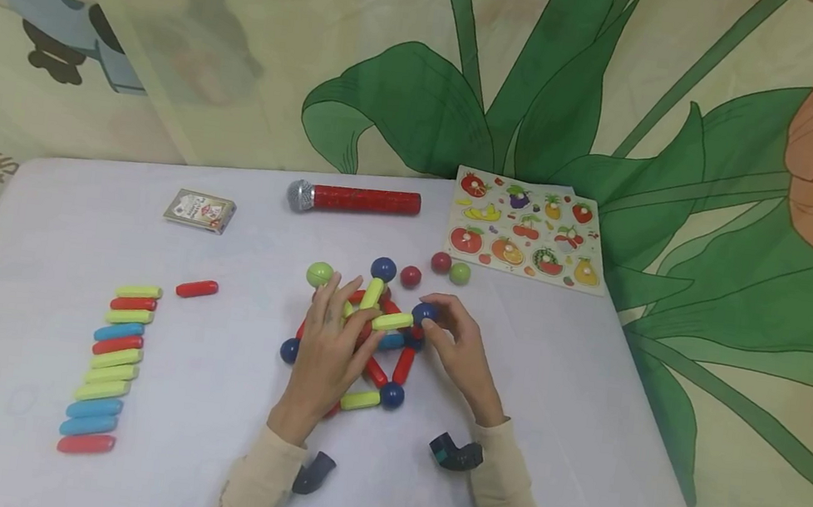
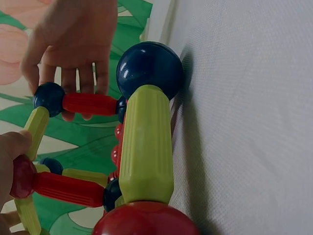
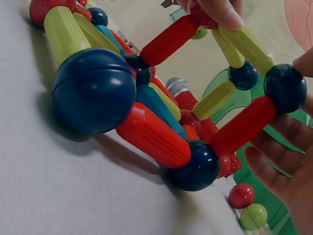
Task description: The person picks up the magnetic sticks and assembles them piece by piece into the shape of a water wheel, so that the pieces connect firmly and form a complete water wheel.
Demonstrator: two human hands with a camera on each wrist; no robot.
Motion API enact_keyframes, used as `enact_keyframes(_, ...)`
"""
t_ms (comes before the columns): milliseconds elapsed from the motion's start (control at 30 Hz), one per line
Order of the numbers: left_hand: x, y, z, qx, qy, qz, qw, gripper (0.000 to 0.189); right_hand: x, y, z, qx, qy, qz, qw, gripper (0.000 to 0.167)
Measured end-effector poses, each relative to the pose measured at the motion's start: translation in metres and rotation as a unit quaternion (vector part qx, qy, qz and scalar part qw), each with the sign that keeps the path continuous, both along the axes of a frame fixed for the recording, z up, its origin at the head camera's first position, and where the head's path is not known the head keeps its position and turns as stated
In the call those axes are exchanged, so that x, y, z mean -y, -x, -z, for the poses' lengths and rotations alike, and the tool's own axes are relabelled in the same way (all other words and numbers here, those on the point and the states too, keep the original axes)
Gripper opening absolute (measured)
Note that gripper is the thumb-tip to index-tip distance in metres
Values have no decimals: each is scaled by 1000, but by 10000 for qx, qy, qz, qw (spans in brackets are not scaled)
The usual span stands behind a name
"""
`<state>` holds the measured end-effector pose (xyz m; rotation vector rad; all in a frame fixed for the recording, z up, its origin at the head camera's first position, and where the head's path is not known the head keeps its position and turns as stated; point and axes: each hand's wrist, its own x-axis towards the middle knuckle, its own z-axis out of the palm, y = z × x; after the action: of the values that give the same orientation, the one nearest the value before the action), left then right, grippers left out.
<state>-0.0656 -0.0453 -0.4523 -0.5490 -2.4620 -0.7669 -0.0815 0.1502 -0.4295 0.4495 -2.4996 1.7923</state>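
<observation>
A frame of magnetic building rods and balls stands on the table, its rods yellow-green, red and blue. My left hand reaches over its left side and grips a red ball at an upper corner, with the thumb by a yellow-green rod. At the opposite end of that rod, my right hand pinches a dark blue ball between thumb and fingers. A red rod runs from this ball down to a lower blue ball. My left palm hides part of the frame from above.
Several loose rods lie in a column at the left, with one red rod apart. Behind the frame are loose red balls and a green ball. Farther back lie a card box, a red microphone and a fruit board.
</observation>
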Motion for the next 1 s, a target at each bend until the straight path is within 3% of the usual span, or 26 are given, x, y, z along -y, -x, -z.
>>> enact_keyframes(133, 0, 0, 0, 27, 1, -10, 10000, 34, 2, -2, -5, 50, 12, -12, 10000, 30)
enact_keyframes(333, 5, -2, -1, -34, -170, 71, 9998, 34, -1, -7, 1, 64, -164, 95, 9998, 35)
enact_keyframes(433, 15, -5, -2, -119, -457, 28, 9989, 32, -8, -6, 21, 149, -135, 242, 9995, 37)
enact_keyframes(567, 34, -10, 0, -17, -886, -316, 9956, 28, -18, -6, 50, 281, -138, 595, 9977, 35)
enact_keyframes(667, 51, -12, 5, 318, -1035, -794, 9909, 29, -20, -15, 56, 320, -382, 900, 9947, 28)
enact_keyframes(767, 72, -10, 11, 906, -909, -1434, 9813, 36, -17, -30, 58, 428, -938, 841, 9911, 22)
enact_keyframes(867, 99, -3, 15, 1576, -589, -2094, 9632, 42, -9, -45, 58, 491, -1787, 357, 9820, 26)
enact_keyframes(1000, 136, 11, 18, 2302, -75, -2558, 9389, 48, 3, -58, 60, 489, -2660, -89, 9627, 38)
